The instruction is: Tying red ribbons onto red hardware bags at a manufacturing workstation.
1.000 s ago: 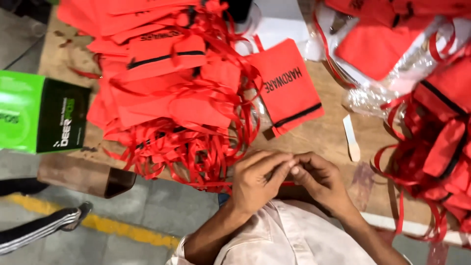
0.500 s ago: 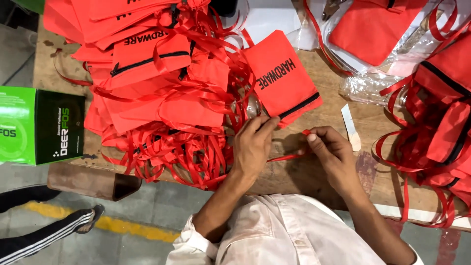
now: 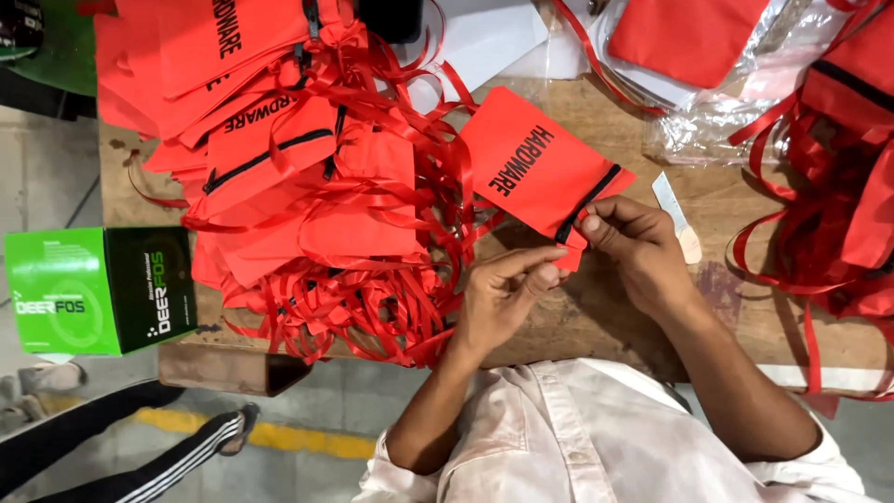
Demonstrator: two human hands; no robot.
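A: Wooden table (image 3: 745,307): pouch heap (image 3: 279,168) fills the left half, green box (image 3: 102,289) overhangs its left edge.
B: Hands?
A: Near the front edge. Right hand (image 3: 643,256) and left hand (image 3: 503,298) both pinch one red pouch (image 3: 531,168) at its black-trimmed corner.
B: Risk?
A: Loose ribbons (image 3: 372,307) beside it could snag.

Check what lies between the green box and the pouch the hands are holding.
In the head view, a heap of red pouches and tangled red ribbons lies on the wooden table between the green box and the held red pouch.
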